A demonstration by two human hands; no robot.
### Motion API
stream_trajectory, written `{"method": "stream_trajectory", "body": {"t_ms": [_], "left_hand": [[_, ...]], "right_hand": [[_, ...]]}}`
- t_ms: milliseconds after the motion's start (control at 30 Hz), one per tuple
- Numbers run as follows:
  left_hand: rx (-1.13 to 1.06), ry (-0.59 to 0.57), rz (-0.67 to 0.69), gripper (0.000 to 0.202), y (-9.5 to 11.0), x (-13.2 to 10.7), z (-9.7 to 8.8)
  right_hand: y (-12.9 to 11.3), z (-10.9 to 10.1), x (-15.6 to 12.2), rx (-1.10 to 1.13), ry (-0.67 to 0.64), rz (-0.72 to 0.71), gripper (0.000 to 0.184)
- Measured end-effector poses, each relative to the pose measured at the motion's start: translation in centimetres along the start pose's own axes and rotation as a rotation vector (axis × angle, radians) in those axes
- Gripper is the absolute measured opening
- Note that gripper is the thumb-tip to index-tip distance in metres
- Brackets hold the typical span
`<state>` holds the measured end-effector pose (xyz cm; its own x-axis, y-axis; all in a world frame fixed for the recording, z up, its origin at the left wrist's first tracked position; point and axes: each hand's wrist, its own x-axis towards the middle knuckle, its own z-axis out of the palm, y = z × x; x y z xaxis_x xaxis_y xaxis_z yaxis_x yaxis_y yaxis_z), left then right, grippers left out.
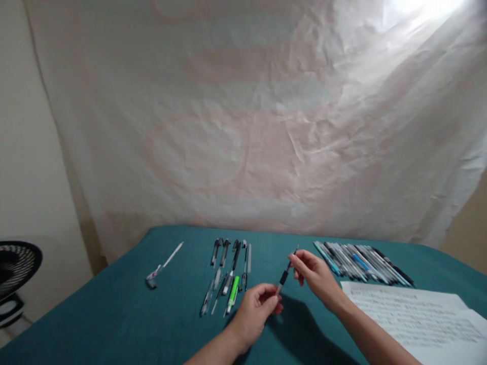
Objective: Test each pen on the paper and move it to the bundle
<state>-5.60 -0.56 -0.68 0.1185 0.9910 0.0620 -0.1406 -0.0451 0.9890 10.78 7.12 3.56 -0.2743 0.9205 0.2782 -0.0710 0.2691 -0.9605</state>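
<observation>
Your left hand (255,310), nearly closed, pinches pen (283,277) at lower end; your right hand (312,272) likewise pinches near upper end, likely for steadiness

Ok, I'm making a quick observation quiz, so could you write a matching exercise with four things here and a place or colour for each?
1. Pen
2. Paper sheets
3. Fan
4. Tabletop

A. Picture's left edge
B. Dark teal
C. Between left hand and right hand
D. White, with lines of writing

Pairs: 1-C, 2-D, 3-A, 4-B
</observation>
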Motion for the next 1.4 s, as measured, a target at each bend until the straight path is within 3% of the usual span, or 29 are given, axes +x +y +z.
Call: {"method": "stream_trajectory", "body": {"t_ms": [167, 300, 433, 533, 667, 867, 1100, 1400], "left_hand": [[-0.066, -0.015, 0.029, 0.027, 0.0, 0.0, -0.1], [-0.104, -0.033, 0.028, 0.026, 0.2, 0.0, 0.0], [-0.139, -0.079, 0.024, 0.028, 0.5, -0.4, 0.3], [-0.148, -0.136, 0.019, 0.030, 0.5, -0.9, 0.6], [-0.173, -0.171, 0.015, 0.031, 0.5, -1.4, 0.8], [-0.170, -0.130, 0.014, 0.034, 0.5, -1.5, 0.7], [-0.171, -0.157, 0.043, 0.032, -0.1, -1.4, 0.7], [-0.049, -0.145, 0.031, 0.023, 0.1, -1.1, 0.7]], "right_hand": [[1.6, -0.3, 0.7, -0.030, 0.054, 0.059, 0.038], [3.6, 1.1, 1.5, -0.354, -0.141, -0.091, 0.025], [4.6, 4.3, 2.6, -0.597, -0.364, -0.304, 0.021], [5.3, 6.6, 3.3, -0.716, -0.490, -0.335, 0.019], [6.0, 8.4, 3.2, -0.763, -0.575, -0.351, 0.019], [5.4, 9.3, 1.9, -0.757, -0.627, -0.378, 0.021], [5.2, 8.2, 1.5, -0.848, -0.632, -0.353, 0.015], [3.7, 2.4, -2.1, -0.982, -0.556, -0.260, 0.009]]}}
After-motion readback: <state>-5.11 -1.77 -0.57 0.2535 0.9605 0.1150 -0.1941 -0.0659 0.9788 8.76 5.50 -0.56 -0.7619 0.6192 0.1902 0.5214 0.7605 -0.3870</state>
